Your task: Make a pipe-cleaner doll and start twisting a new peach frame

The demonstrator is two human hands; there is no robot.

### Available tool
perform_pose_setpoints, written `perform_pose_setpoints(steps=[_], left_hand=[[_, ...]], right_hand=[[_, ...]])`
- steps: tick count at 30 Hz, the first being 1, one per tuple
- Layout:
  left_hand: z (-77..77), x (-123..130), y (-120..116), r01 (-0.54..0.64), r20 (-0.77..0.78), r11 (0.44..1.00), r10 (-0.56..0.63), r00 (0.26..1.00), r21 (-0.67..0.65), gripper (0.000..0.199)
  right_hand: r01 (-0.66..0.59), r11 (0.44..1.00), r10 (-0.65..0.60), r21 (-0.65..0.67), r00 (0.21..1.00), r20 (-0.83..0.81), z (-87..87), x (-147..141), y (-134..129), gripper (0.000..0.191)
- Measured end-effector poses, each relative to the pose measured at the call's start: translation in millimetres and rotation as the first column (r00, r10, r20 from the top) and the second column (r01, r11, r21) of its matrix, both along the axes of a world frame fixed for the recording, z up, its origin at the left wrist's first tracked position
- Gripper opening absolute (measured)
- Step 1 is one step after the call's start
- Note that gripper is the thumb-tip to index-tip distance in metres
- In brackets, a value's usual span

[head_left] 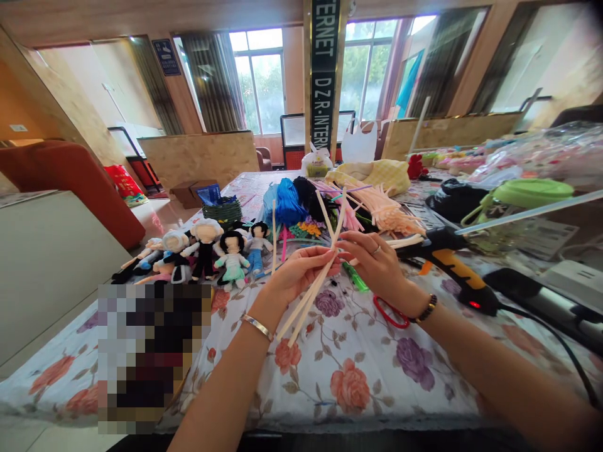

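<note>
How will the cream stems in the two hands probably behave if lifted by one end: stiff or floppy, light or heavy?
The cream stems are probably fairly stiff: their lower ends extend straight past the left hand. They should feel light, being so thin.

Daylight enters through the windows (257,94) at twelve o'clock, their panes bleached pale, while the curtain (210,81) near eleven looks dim. Soft light covers the tablecloth (311,408) at six o'clock. Plastic wrapping (556,150) near three glints. The left hand (299,267) and right hand (374,257) look fairly crisp near the middle; edges stretch and smear, the corner at two is dark, and coarse pixels mask a patch (155,358) at eight
</note>
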State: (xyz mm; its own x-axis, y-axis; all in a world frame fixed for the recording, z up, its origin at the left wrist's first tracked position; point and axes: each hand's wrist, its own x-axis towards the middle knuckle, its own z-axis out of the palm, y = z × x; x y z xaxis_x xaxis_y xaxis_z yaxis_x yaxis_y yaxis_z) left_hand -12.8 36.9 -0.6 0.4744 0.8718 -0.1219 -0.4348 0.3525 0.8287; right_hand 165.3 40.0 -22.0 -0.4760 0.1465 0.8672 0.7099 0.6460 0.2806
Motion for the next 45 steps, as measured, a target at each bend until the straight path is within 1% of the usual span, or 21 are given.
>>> perform_pose_setpoints(steps=[4,8,11,15,18,20,23,29,36,40,45], left_hand=[[-0.8,-0.5,0.6,0.034,-0.021,0.999,-0.033,0.999,0.012,0.009],[-0.1,-0.2,0.2,0.012,-0.017,1.000,-0.012,1.000,0.011,0.009],[-0.4,-0.1,-0.1,0.016,-0.038,0.999,-0.015,0.999,0.035,0.010],[-2.4,0.8,0.3,0.023,-0.046,0.996,-0.019,0.999,0.086,0.023],[-3.7,1.8,0.9,-0.001,-0.030,0.994,0.005,1.000,0.108,0.032],[-4.1,2.2,1.3,-0.020,-0.029,0.994,0.023,0.999,0.111,0.035],[-4.2,2.4,1.2,-0.051,-0.024,0.992,0.054,0.998,0.120,0.033],[-4.9,5.8,-0.1,-0.132,0.031,0.984,0.129,0.991,0.121,0.030],[-4.8,10.0,1.1,-0.257,0.133,0.954,0.237,0.962,0.156,0.021],[-5.5,8.6,3.1,-0.267,0.164,0.952,0.242,0.956,0.149,0.016],[-3.5,5.9,3.8,-0.220,0.181,0.964,0.193,0.964,0.146,0.018]], right_hand=[[-0.025,0.999,0.025,-0.024,1.000,0.005,-0.8,0.2,0.1,0.025],[-0.019,1.000,0.019,-0.016,1.000,0.013,-0.5,0.5,-1.7,0.024],[-0.010,1.000,0.010,-0.001,1.000,0.015,0.5,0.0,-2.9,0.023],[0.004,1.000,-0.005,0.018,1.000,0.013,1.9,-1.4,-3.4,0.021],[0.004,1.000,-0.004,0.030,1.000,0.009,3.1,-2.2,-3.6,0.021],[-0.009,1.000,0.009,0.016,1.000,0.023,3.9,-2.6,-3.8,0.019],[-0.015,1.000,0.015,0.001,0.999,0.038,4.7,-2.9,-4.2,0.016],[0.001,1.000,0.000,-0.005,0.999,0.046,5.9,-2.0,-3.2,0.015],[0.008,0.998,-0.007,-0.057,1.000,0.005,10.5,-7.5,-0.8,0.017],[0.020,0.995,-0.020,-0.099,1.000,0.010,14.4,-11.0,-0.3,0.016],[0.068,0.991,-0.064,-0.116,0.997,0.037,17.7,-12.4,0.2,0.015]])
